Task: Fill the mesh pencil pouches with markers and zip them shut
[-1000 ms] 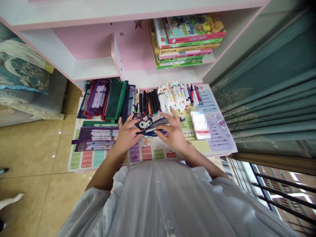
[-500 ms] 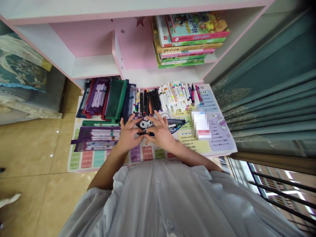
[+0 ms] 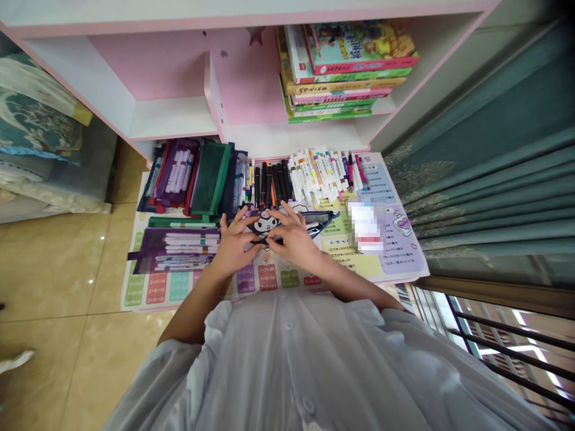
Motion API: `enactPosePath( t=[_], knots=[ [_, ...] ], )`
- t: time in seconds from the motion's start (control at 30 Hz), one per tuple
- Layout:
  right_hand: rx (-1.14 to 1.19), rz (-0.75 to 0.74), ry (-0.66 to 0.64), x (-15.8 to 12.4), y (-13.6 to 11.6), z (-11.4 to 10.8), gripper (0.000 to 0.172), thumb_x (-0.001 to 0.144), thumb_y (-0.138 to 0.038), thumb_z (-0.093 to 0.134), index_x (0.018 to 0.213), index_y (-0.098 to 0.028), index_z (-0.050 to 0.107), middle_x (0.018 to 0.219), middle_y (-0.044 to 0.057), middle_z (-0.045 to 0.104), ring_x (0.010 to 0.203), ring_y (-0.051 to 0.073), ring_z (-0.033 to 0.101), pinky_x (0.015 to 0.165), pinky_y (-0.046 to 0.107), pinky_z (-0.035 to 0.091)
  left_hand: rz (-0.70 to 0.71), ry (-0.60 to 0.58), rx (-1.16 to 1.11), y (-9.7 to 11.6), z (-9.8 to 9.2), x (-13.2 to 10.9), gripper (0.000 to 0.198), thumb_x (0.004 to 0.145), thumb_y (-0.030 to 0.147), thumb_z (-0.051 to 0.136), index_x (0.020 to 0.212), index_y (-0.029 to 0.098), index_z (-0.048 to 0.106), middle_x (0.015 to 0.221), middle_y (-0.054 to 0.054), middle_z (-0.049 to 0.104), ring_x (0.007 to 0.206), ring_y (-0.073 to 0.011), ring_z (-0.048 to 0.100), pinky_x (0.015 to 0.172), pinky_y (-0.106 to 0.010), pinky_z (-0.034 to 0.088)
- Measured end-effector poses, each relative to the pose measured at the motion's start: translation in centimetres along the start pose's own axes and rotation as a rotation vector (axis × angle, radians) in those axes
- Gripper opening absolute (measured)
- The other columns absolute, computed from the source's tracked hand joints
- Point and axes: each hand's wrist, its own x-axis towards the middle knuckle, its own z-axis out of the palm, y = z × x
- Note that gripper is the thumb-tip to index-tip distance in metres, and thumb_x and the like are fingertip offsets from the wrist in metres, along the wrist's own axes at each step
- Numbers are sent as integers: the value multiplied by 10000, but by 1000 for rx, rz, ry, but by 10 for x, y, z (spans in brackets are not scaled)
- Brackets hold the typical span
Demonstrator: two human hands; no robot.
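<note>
A dark blue zip pencil pouch (image 3: 320, 219) lies on the desk mat under both my hands, its right end gaping with pens partly showing inside. My left hand (image 3: 234, 244) grips the pouch's near edge at its left end, the other fingers spread over it. Close beside it, my right hand (image 3: 294, 239) pinches the same edge between thumb and forefinger; whether it has the zip pull is hidden. Between the hands shows a cartoon face (image 3: 263, 224) printed on the mat. Just beyond are black markers (image 3: 272, 184) and a heap of white markers (image 3: 318, 173).
A filled purple mesh pouch (image 3: 179, 250) lies left, with a green pouch (image 3: 210, 176) and other pouches behind it. A blurred white rectangle (image 3: 367, 224) is on the right of the mat. Stacked books (image 3: 345, 78) fill the shelf above; a curtain (image 3: 485, 155) hangs right.
My right fingers have shifted slightly along the pouch edge, and my left thumb has drawn a little away from them. The pouch's right end looks slightly more lifted and spread.
</note>
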Motion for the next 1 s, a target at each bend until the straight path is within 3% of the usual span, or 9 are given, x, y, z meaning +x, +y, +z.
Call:
enactPosePath(
  t=[0.23,0.67,1.0],
  knots=[
    [7,92,-148,2,-5,-13,151,903,-200,619,836,-189,754,1543,136,526,1560,415,237,1140,754,314,16,-3,-32,0,1,0,165,869,382,717,781,244,740,1385,-57,655,1492,-360,386,1215,-702,99],
    [-50,-7,-27,-1,0,-15,173,887,-209,629,794,-168,769,1497,159,554,1539,425,278,1184,646,358,0,-4,-52,-1,3,-1,163,860,363,706,766,231,706,1407,-61,638,1508,-349,360,1220,-692,83],
    [-67,-16,-25,-3,4,-13,205,904,-230,601,777,-191,757,1504,132,549,1542,427,261,1157,706,338,-4,-7,-45,1,1,0,171,858,369,699,754,234,706,1413,-59,631,1514,-355,346,1217,-691,83]
  ],
)
